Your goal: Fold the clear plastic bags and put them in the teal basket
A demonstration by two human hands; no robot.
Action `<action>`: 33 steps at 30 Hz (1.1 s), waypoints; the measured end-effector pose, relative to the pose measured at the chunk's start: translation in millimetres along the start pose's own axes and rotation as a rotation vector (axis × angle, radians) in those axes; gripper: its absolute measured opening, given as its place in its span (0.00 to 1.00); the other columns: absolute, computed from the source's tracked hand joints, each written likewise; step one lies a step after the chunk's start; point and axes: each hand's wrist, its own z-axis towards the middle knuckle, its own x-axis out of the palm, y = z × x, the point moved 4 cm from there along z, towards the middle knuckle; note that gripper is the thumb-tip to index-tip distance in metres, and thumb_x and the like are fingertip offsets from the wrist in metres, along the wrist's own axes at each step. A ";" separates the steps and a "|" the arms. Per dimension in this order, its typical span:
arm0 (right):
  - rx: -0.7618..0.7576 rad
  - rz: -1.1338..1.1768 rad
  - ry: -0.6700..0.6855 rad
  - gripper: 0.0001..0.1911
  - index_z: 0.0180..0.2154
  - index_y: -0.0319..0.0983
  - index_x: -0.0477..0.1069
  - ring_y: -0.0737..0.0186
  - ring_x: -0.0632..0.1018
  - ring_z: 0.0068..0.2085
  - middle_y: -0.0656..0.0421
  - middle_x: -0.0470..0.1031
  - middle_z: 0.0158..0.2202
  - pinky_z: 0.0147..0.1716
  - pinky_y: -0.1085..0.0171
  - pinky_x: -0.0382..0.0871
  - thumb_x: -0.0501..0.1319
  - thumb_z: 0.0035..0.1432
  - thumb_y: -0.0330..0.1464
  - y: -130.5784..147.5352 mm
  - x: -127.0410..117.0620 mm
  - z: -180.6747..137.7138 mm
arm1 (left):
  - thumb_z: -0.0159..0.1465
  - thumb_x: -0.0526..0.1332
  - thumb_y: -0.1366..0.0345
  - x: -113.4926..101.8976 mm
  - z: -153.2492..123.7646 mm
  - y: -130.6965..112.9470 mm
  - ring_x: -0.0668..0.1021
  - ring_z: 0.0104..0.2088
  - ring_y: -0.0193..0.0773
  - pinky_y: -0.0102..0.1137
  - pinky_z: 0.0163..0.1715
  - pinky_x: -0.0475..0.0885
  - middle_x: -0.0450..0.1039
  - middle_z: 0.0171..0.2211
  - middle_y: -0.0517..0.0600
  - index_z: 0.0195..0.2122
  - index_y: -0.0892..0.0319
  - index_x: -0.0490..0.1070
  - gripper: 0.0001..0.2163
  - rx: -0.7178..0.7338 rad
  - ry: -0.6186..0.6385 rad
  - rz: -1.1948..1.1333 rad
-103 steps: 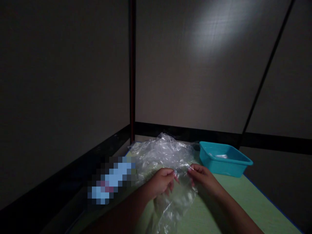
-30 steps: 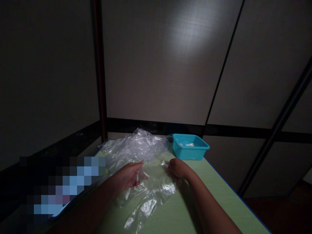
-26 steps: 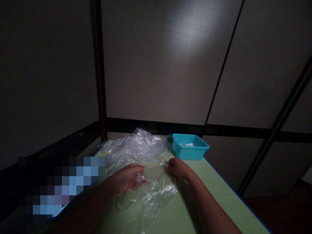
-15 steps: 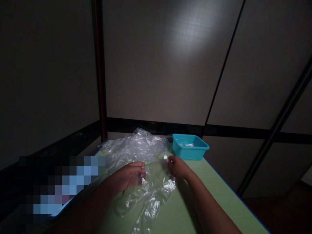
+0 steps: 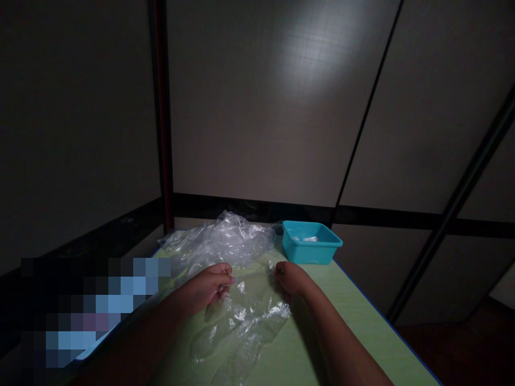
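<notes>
A clear plastic bag (image 5: 251, 321) stretches between my two hands and trails over the table toward me. My left hand (image 5: 209, 287) is closed on its left edge, thumb pressed against the fingers. On the other side my right hand (image 5: 292, 279) pinches the right edge, with its fingertips partly hidden. Just beyond my hands lies a crumpled heap of clear plastic bags (image 5: 229, 241). A turquoise plastic basin (image 5: 311, 252) stands behind my right hand, with something clear and shiny inside that I cannot make out.
The pale green table (image 5: 346, 316) has a blue edge along its right side. Dark panelled cabinet doors (image 5: 257, 118) rise close behind it. A pixelated patch hides the area at the lower left.
My left hand has moved slightly left and its fingers have closed more, so the bag is spread a little wider. My right hand keeps its pinch.
</notes>
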 end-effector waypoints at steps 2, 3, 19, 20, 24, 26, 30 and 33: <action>-0.001 -0.021 0.001 0.11 0.38 0.36 0.70 0.64 0.74 0.35 0.57 0.73 0.37 0.34 0.62 0.69 0.55 0.61 0.37 0.6 -0.5 -0.7 | 0.44 0.65 0.68 -0.2 -1.2 -0.6 0.64 0.16 0.26 0.21 0.15 0.53 0.60 0.18 0.39 0.26 0.58 0.60 0.13 -0.007 0.014 0.021; -0.003 -0.029 0.000 0.11 0.36 0.35 0.71 0.65 0.74 0.34 0.56 0.73 0.35 0.33 0.64 0.67 0.54 0.61 0.35 0.9 -0.9 -1.1 | 0.44 0.65 0.68 -0.5 -1.5 -0.6 0.63 0.16 0.26 0.21 0.15 0.53 0.60 0.18 0.39 0.27 0.58 0.60 0.13 -0.016 0.016 0.032; 0.047 -0.128 0.038 0.11 0.38 0.36 0.71 0.62 0.75 0.37 0.55 0.74 0.38 0.36 0.62 0.67 0.54 0.61 0.35 -10.2 4.7 4.2 | 0.45 0.67 0.61 -16.3 8.4 -1.9 0.61 0.14 0.23 0.22 0.14 0.54 0.63 0.21 0.40 0.35 0.59 0.62 0.19 0.137 -0.167 0.104; 0.033 -0.123 0.035 0.11 0.35 0.35 0.72 0.61 0.75 0.36 0.53 0.75 0.35 0.34 0.64 0.65 0.53 0.61 0.32 -9.3 4.4 3.7 | 0.45 0.66 0.61 -18.5 9.3 -1.5 0.61 0.14 0.24 0.22 0.14 0.54 0.64 0.21 0.40 0.35 0.59 0.62 0.19 0.151 -0.196 0.118; -0.022 -0.109 0.024 0.12 0.32 0.35 0.74 0.59 0.75 0.34 0.50 0.77 0.33 0.28 0.66 0.60 0.51 0.57 0.28 -6.4 3.0 3.6 | 0.47 0.65 0.58 -26.9 10.4 -2.2 0.62 0.13 0.25 0.22 0.13 0.55 0.62 0.20 0.40 0.34 0.59 0.63 0.17 0.215 -0.327 0.195; -0.032 -0.108 0.022 0.13 0.32 0.35 0.74 0.58 0.76 0.33 0.49 0.77 0.33 0.28 0.66 0.59 0.51 0.56 0.28 -5.9 2.8 4.4 | 0.48 0.63 0.58 -29.5 10.0 -4.8 0.63 0.14 0.26 0.23 0.14 0.56 0.63 0.21 0.41 0.34 0.59 0.63 0.16 0.266 -0.391 0.235; -0.030 -0.108 0.023 0.14 0.32 0.35 0.75 0.59 0.76 0.32 0.50 0.77 0.33 0.27 0.67 0.59 0.50 0.56 0.28 -4.9 2.0 3.9 | 0.50 0.60 0.58 -33.5 8.8 -12.0 0.67 0.18 0.29 0.24 0.17 0.60 0.63 0.22 0.41 0.33 0.58 0.62 0.13 0.394 -0.516 0.342; -0.010 -0.111 0.021 0.14 0.33 0.36 0.75 0.59 0.76 0.33 0.50 0.77 0.33 0.28 0.67 0.60 0.51 0.57 0.30 -5.2 1.5 3.2 | 0.51 0.60 0.59 -35.6 5.5 -19.4 0.71 0.26 0.35 0.29 0.26 0.66 0.64 0.26 0.44 0.34 0.58 0.63 0.12 0.509 -0.623 0.450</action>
